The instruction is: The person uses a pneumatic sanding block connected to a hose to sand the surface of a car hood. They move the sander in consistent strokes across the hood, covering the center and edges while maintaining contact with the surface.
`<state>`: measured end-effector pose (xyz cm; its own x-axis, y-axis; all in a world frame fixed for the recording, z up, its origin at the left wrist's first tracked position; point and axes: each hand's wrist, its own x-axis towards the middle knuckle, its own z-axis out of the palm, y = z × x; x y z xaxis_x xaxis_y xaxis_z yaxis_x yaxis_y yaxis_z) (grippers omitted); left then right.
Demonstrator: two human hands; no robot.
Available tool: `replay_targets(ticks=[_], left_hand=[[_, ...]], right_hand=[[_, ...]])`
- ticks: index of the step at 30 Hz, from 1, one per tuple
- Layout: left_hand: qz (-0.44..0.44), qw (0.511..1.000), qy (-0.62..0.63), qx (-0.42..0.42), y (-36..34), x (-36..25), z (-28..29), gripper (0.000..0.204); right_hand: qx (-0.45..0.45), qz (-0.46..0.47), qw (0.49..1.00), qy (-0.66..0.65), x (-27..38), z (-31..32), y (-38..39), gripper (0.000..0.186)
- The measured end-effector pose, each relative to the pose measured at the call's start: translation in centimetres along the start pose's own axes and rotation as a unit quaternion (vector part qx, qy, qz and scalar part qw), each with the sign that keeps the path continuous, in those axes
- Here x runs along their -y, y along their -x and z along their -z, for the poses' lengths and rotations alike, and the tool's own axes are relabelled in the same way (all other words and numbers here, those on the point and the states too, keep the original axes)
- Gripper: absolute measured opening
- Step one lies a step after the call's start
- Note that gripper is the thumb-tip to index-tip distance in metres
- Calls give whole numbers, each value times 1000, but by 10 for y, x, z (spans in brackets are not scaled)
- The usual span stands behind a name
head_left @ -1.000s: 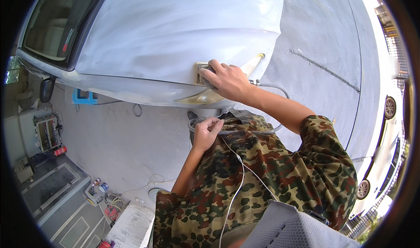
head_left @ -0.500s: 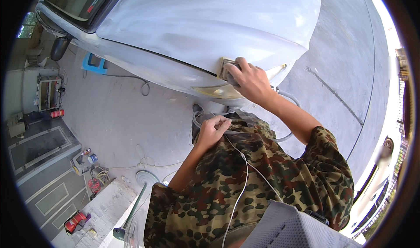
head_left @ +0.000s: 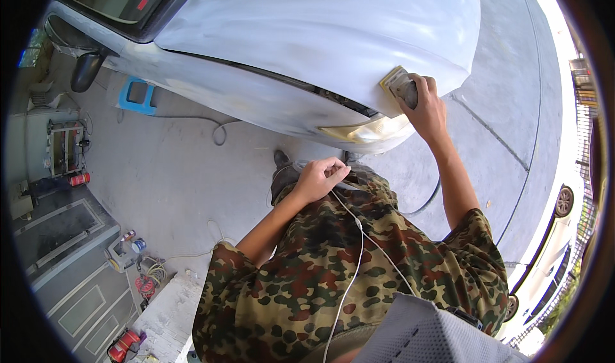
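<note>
My right hand [head_left: 428, 110] is closed round the dark, rounded body of a palm sander [head_left: 397, 84]. Its rectangular, yellow-edged pad lies against the front corner of a car hood [head_left: 333, 42], which is patchy grey-white. Below that corner is a yellowed headlight [head_left: 362, 131], and a dark gap runs between hood and fender. In front of my belly, my left hand [head_left: 320, 180] has its fingers curled together with the thumb. Whatever they may hold is hidden. A dark hose [head_left: 430, 203] curves behind my right forearm.
A blue step stool [head_left: 136, 96] stands by the car's side, with a hose [head_left: 219, 132] trailing over the concrete floor. Cabinets [head_left: 77, 286] and red items line the left. A light-coloured car [head_left: 551, 254] is at far right. A white cord hangs over my camouflage shirt.
My right hand has moved the sander right, along the hood edge toward the front corner. The view has shifted, and the hood gap shows wider. My left hand stays curled at my belly.
</note>
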<state>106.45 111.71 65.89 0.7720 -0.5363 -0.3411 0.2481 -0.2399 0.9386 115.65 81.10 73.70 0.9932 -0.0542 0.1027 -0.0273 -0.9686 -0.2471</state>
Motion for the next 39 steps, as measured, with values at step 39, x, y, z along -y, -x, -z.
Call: replay_targets(ticks=[39], left_hand=[[-3, 995, 69, 78, -71, -17, 7, 24]], right_hand=[[-89, -265, 960, -19, -117, 16, -3, 64]])
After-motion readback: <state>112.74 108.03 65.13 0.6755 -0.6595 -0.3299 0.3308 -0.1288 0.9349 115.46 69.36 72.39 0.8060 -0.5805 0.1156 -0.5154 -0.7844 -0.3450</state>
